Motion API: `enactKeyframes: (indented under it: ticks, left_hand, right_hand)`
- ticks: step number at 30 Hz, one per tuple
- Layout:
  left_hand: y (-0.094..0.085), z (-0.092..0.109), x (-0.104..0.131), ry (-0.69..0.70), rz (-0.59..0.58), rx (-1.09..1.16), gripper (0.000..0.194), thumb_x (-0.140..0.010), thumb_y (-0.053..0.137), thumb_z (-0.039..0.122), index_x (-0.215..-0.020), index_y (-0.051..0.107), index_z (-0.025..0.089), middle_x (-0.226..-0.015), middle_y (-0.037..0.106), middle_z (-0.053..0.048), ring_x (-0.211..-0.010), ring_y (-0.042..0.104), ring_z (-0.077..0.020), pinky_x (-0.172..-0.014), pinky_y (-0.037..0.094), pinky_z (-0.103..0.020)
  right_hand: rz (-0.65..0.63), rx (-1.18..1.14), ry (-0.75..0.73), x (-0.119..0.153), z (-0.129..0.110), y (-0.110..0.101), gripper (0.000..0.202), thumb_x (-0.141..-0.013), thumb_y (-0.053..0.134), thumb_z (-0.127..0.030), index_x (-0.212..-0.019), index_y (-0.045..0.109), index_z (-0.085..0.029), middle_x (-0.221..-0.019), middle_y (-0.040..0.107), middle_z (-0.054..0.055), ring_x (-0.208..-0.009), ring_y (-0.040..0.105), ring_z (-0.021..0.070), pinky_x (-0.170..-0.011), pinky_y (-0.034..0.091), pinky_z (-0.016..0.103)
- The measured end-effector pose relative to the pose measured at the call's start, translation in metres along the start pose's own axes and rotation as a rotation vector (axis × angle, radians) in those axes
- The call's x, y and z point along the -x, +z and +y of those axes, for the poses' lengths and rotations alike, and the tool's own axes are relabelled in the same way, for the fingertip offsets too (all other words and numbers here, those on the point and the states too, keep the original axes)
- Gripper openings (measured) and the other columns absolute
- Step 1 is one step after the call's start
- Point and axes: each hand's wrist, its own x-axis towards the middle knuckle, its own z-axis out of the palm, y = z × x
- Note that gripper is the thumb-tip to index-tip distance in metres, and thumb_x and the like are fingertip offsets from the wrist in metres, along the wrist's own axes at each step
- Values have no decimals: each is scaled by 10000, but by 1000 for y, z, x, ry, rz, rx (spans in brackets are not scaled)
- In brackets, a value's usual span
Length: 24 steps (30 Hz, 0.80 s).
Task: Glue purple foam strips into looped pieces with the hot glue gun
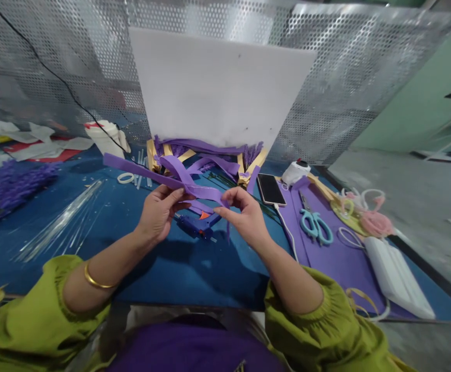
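Observation:
A purple strip (206,192), looped and crossing over itself, is stretched between my two hands above the table. My left hand (158,212) pinches it near the crossing, and one long end sticks out to the upper left. With thumb and fingertips, my right hand (244,212) grips the strip farther right; a short tail hangs below those fingers. Whether the strip is ribbon or felt I cannot tell. Under the hands a blue glue gun (198,226) with an orange trigger lies on the blue table (210,274), partly covered by the strip.
Purple flower bunches with gold strips (244,168) stand behind, against a white board (225,93). To the right lie a phone (271,189), teal scissors (315,225) and a white power strip (398,276). Clear thin strands (62,222) and lavender-like stems (18,186) lie left.

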Motion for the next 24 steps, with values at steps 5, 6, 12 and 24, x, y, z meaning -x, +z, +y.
enactKeyframes:
  ticks: [5,6,12,24]
  left_hand:
    - [2,-1,3,-47,-25,-12,226,-634,863,218,-792,717,152,-754,744,-12,-722,732,-176,-668,570,-263]
    - [2,-1,3,-50,-21,-12,224,-627,865,214,-785,718,152,-753,746,-15,-726,734,-181,-672,571,-268]
    - [2,-1,1,-48,7,-17,248,-577,900,237,-743,736,151,-726,750,-24,-705,733,-187,-683,574,-279]
    - [1,-1,0,-178,18,27,232,-570,902,205,-699,717,150,-724,736,-27,-728,726,-183,-636,563,-253]
  right_hand:
    - [43,-170,115,-3,5,-4,171,-690,805,-282,-821,715,-217,-737,587,-38,-653,459,114,-611,385,256]
    - [41,-188,123,-3,5,-5,162,-684,808,-265,-818,727,-221,-758,617,-34,-655,478,113,-614,401,255]
    - [-31,-342,178,-1,1,-3,256,-654,857,-263,-900,786,-259,-957,752,-1,-862,658,170,-815,542,330]
    - [89,66,-142,2,-1,-6,48,-810,738,-242,-780,775,-245,-793,747,14,-780,667,187,-764,514,342]
